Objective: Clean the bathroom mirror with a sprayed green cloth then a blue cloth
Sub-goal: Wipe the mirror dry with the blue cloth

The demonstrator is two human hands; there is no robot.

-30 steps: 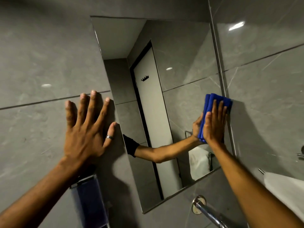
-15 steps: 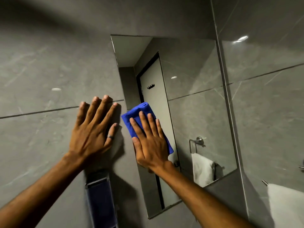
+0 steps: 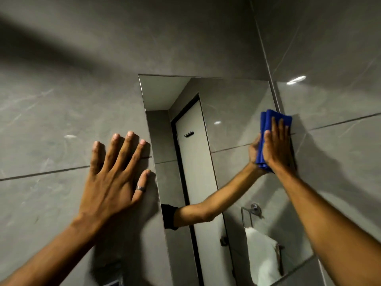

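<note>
A blue cloth (image 3: 275, 120) is pressed flat against the mirror (image 3: 237, 112) at its right edge, in the upper part of the glass, right beside the corner where the two tiled walls meet. It is pinned there by the right hand (image 3: 277, 147), whose palm and straightened fingers lie spread over it; nothing is curled around the cloth, so it is held by pressure rather than pinched. The cloth is folded into several layers (its folds show as ridges above the fingertips), and its upper edge stands clear of the hand. In the glass, the reflection of the same hand, arm and a dark sleeve is seen meeting the cloth from the other side.

The left hand (image 3: 111, 182) is laid flat on the grey tiled wall (image 3: 51, 120), just beside the left edge of the mirror, with all fingers spread wide and nothing held in it. A ring (image 3: 140, 188) is worn on its thumb, whose tip nearly touches the mirror's edge.

Reflected in the lower part of the mirror are a white towel (image 3: 261, 259) hung from a metal towel ring (image 3: 252, 212), a pale door in a dark frame, and a small dark hook rack (image 3: 188, 134) on that door. A dark object at the bottom edge, below the left forearm, is too blurred to be identified.
</note>
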